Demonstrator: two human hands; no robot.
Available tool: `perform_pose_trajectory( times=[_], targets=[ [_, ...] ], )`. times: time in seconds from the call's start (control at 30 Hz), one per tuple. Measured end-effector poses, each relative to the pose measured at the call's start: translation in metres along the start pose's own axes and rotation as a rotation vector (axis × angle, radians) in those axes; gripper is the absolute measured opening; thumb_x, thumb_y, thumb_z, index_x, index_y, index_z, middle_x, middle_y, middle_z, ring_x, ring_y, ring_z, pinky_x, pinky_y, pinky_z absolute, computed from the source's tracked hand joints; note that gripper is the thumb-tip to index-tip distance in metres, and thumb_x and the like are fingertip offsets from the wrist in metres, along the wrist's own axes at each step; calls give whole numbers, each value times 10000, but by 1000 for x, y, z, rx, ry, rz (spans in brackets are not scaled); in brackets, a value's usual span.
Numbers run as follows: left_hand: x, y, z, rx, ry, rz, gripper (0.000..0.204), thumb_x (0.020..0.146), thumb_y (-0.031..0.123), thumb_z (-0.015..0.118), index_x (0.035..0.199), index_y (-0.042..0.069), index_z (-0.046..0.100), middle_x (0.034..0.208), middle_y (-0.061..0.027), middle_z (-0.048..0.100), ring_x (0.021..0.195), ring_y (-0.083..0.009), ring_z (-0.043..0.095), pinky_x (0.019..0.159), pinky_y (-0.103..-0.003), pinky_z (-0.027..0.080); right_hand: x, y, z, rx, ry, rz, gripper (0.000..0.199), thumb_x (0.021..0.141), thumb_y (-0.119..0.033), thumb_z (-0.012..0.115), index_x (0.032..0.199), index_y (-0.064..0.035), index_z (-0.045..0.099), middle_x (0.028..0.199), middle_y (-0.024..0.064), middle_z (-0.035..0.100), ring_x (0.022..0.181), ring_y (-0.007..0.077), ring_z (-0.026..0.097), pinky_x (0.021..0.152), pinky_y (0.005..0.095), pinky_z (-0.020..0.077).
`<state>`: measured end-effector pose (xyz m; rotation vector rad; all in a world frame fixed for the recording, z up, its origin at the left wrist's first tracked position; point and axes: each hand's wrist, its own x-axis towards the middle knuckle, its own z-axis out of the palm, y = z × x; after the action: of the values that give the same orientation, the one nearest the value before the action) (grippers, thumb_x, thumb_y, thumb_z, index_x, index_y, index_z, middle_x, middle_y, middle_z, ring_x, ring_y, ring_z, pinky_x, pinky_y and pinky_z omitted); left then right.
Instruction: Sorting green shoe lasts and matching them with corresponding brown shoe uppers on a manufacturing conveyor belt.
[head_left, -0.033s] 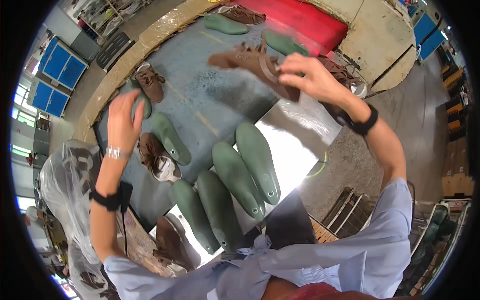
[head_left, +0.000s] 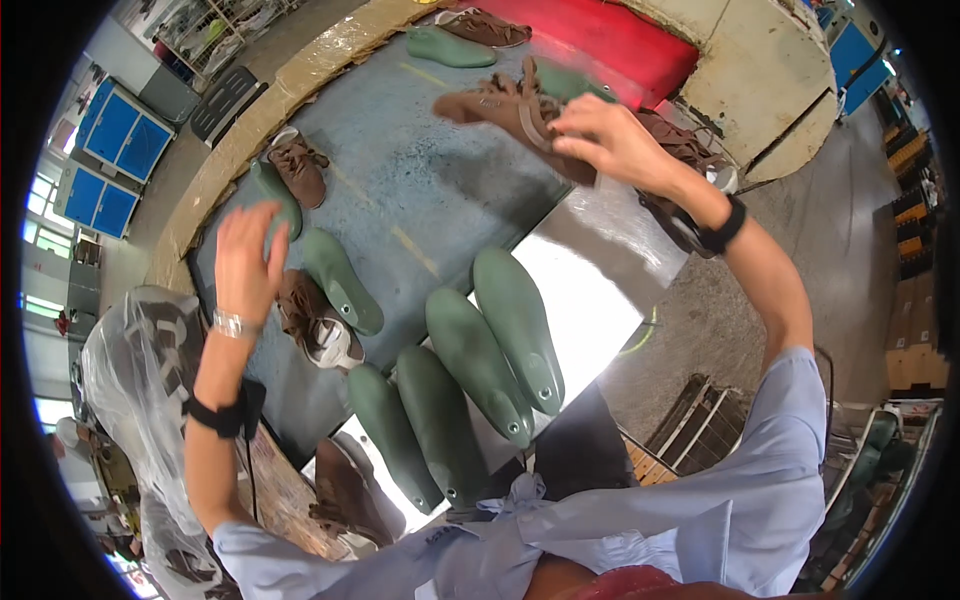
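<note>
My right hand (head_left: 622,148) pinches the edge of a brown lace-up shoe upper (head_left: 490,108) and holds it up, tilted, above the grey-blue surface. The shoe is a little blurred. My left hand (head_left: 245,258) is raised with its fingers stretched out and nothing in it. Nearest to it are a green shoe last (head_left: 341,280), another slim green last (head_left: 276,195), and a brown shoe with a white lining (head_left: 305,315). Several green lasts lie side by side on a shiny metal plate in front of me, among them a long one (head_left: 515,320).
The grey-blue work surface (head_left: 390,200) has a taped, padded rim (head_left: 215,150) at its far left. More brown shoes (head_left: 298,170) and a green last (head_left: 448,47) lie on it. Beyond stands a red panel (head_left: 640,50). A brown shoe (head_left: 345,490) lies by the near left corner.
The brown shoe upper has shifted slightly up and to the right in my right hand. My left hand has hardly moved.
</note>
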<state>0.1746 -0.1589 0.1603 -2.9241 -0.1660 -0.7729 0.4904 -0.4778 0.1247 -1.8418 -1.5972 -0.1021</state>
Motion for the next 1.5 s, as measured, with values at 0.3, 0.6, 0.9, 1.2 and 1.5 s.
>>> perform_pose_trajectory(
  times=[0.3,0.6,0.9,1.2,1.5],
  targets=[
    [-86,31,20,-174,-311,-55,133,787,53,632,910,4,643,943,-134,651,885,-307,614,955,-472,421,6,205,123,-979,-167,202,141,721,-141,647,851,-125,699,942,55,622,1007,228,539,879,431,387],
    [-168,52,-51,-183,-332,-209,138,810,79,641,934,18,648,960,-127,657,901,-309,612,901,-430,454,23,125,104,-645,-100,55,488,780,-65,601,1263,-72,527,1244,165,545,1148,343,511,982,428,417],
    [-317,87,-134,-98,-263,-611,211,842,173,618,1001,38,641,1018,-108,646,938,-290,592,839,-382,465,-125,-73,63,-57,-604,28,469,787,25,571,1252,2,518,1287,221,478,1179,392,485,1006,410,389],
    [-544,21,-216,559,38,-1199,261,786,201,640,979,26,636,1016,-192,639,939,-387,588,834,-449,475,-241,-122,54,358,-653,598,375,897,-62,575,1254,41,521,1228,128,566,1059,205,588,889,299,471],
    [-729,-74,-275,647,-124,-2020,570,808,428,628,1100,-61,612,1169,-250,587,1099,-393,550,949,-444,426,-225,-178,39,399,-691,840,429,920,-161,581,1283,55,502,1135,140,624,974,183,609,804,288,483]
  ],
)
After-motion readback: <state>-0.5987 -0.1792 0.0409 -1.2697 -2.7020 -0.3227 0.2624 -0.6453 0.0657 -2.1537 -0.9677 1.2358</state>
